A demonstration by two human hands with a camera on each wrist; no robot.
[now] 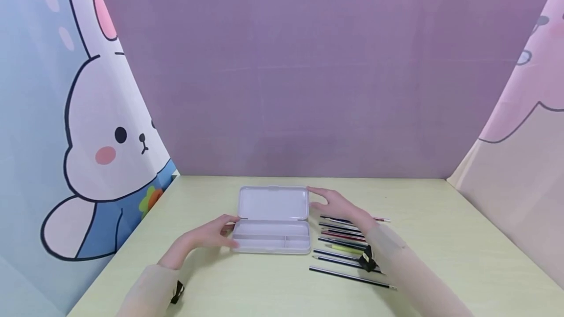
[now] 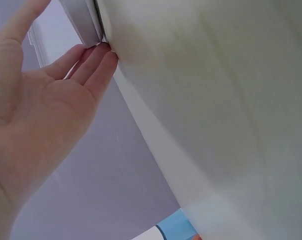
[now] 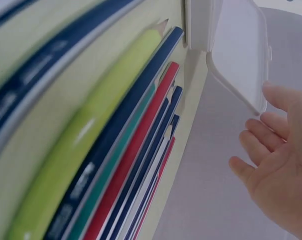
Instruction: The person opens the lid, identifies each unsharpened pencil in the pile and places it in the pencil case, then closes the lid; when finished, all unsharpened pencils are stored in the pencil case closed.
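A translucent white pencil case (image 1: 271, 252) lies on the table with its lid (image 1: 273, 203) raised at the back; its base has compartments and holds nothing. My left hand (image 1: 210, 233) holds the base's left end, thumb at the front corner and fingers at the rear. In the left wrist view, the fingertips of my left hand (image 2: 56, 95) reach the base's lower edge at the tabletop. Beside the lid's upper right corner is my right hand (image 1: 333, 204), its index fingertip at that corner. The right wrist view shows the thumb of my right hand (image 3: 281, 145) overlapping the lid's edge, other fingers loosely bent.
Several pencils lie in a row right of the case, partly under my right forearm: dark striped ones (image 1: 348, 277), a red one (image 3: 136, 150) and a thick yellow-green one (image 3: 86, 125). A purple cloth (image 1: 299, 72) hangs behind the table (image 1: 246, 287), with patterned cloths at both sides.
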